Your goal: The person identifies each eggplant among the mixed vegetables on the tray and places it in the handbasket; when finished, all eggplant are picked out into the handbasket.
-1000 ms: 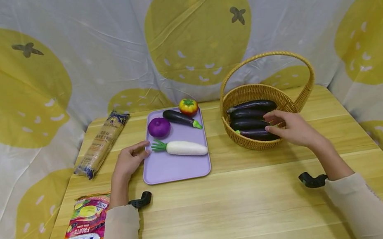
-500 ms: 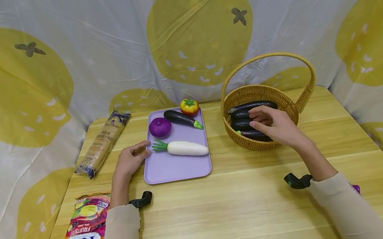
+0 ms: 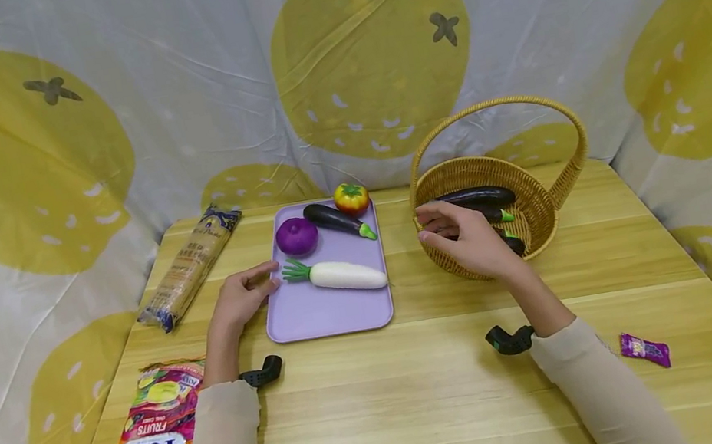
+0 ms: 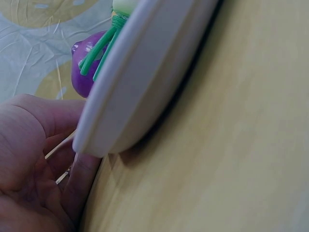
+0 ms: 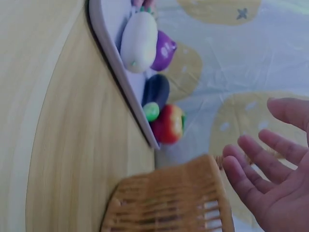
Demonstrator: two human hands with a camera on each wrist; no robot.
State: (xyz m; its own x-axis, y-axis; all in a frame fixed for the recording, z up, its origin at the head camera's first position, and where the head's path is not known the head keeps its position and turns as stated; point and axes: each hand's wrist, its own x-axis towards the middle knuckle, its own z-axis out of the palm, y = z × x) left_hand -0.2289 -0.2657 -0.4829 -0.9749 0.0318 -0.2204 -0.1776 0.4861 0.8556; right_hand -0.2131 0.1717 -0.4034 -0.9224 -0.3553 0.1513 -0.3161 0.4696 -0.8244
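My left hand (image 3: 241, 299) is at the left edge of a lilac tray (image 3: 329, 319), its fingertips touching the rim; the left wrist view shows the digits apart at the tray's edge (image 4: 120, 106). On the tray lie a white radish (image 3: 347, 275), a purple onion-like vegetable (image 3: 296, 237), an eggplant (image 3: 333, 219) and a red-yellow fruit-like piece (image 3: 351, 199). My right hand (image 3: 467, 239), fingers spread and holding nothing, hovers over the left side of a wicker basket (image 3: 541, 224). Inside are eggplants (image 3: 478, 196), partly hidden by that hand.
A pasta packet (image 3: 191, 267) lies at the far left. Nearer is a FOX'S candy bag (image 3: 157, 424), partly covered by the left sleeve. A small purple candy (image 3: 645, 349) lies to the right of the right forearm. The basket's tall handle (image 3: 491, 104) arches above it.
My right hand has moved left across the basket, from its right part to its left rim. The small purple candy has come into view from behind the sleeve. The left hand stays put.
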